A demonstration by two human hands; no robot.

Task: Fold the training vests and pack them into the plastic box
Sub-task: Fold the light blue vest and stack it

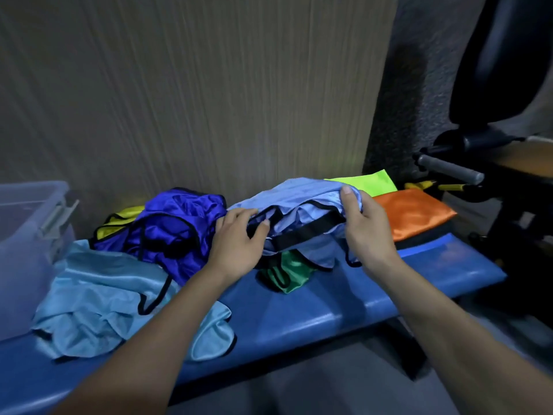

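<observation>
Both hands, left hand (236, 244) and right hand (366, 232), gripping silky, black-trimmed, crumpled pale-blue vest (302, 205) above padded bench (329, 310).

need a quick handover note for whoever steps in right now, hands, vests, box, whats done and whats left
Left hand: gripping the left end of the pale blue vest.
Right hand: gripping its right end; the vest is bunched and lifted over the blue bench.
Unfolded on the bench: light blue vest, royal blue vest, yellow vest partly under it, green vest under the held one.
At the far right, the orange vest and lime vest lie flat, apparently folded.
Plastic box: at the left end; contents unclear.
Left: fold the held vest, then the rest, and pack all.
</observation>
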